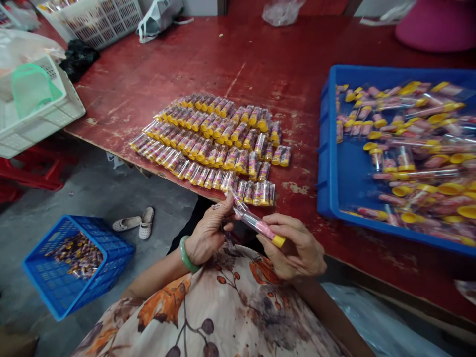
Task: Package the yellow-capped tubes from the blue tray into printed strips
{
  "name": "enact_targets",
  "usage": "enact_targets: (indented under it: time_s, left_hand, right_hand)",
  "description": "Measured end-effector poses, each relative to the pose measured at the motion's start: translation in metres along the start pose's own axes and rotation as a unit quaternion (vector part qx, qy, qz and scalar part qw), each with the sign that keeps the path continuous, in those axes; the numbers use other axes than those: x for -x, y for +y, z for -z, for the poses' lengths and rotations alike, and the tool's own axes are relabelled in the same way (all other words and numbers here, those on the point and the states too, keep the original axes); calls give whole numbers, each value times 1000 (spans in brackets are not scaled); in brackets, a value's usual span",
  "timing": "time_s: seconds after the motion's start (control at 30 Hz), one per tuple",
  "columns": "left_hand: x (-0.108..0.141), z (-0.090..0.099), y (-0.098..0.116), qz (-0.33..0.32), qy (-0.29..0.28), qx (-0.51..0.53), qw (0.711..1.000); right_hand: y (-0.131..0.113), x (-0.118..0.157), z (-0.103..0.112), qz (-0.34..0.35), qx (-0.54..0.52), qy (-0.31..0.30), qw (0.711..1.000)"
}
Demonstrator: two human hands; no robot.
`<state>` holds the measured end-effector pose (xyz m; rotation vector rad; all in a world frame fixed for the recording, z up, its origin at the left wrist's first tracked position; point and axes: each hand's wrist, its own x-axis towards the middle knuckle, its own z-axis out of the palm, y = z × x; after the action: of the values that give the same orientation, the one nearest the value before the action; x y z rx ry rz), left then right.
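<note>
In the head view, the right hand (297,250) grasps a clear plastic tube with pink contents and a yellow cap (264,228) between thumb and fingers, near the capped end. The left hand (210,233), below a pale green bangle (188,255) on the wrist, pinches a clear plastic piece (237,199) at the tube's other end; whether the two are joined is hard to tell. The tube is tilted, in front of the near edge of the red, scuffed table (193,54).

Small clear packs with yellow ends (208,139) lie in slanting rows along that edge. Towards the table's right edge, a blue plastic tray (330,198) holds loose, jumbled yellow-capped tubes (420,144). A white plastic crate (48,116) is at the left edge. On the floor, left of the table's near edge, a blue slatted basket (111,277) holds many small packs (80,255), near two pale perforated shoes (146,223).
</note>
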<state>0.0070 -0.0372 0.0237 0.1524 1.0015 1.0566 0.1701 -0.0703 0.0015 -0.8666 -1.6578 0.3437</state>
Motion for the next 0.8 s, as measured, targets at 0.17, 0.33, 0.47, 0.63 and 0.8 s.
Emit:
enact_targets:
  time_s: [0.17,0.33,0.47,0.63,0.8]
  left_hand:
    - [-4,3,-3,15,-20,-21,999]
    - [-5,7,-11,-8,-57,-58,997]
    - [-4,10,-14,-29,-68,-77,994]
    - [1,8,-7,-22,-54,-92,994]
    - [3,5,-6,-20,-63,-99,993]
  right_hand:
    - [8,8,-4,40,39,6,998]
    - [11,17,-11,95,122,0,988]
    - [16,21,-21,95,158,25,983]
    - [16,16,-20,6,-5,-54,998]
    - [13,18,-12,-62,-87,-24,994]
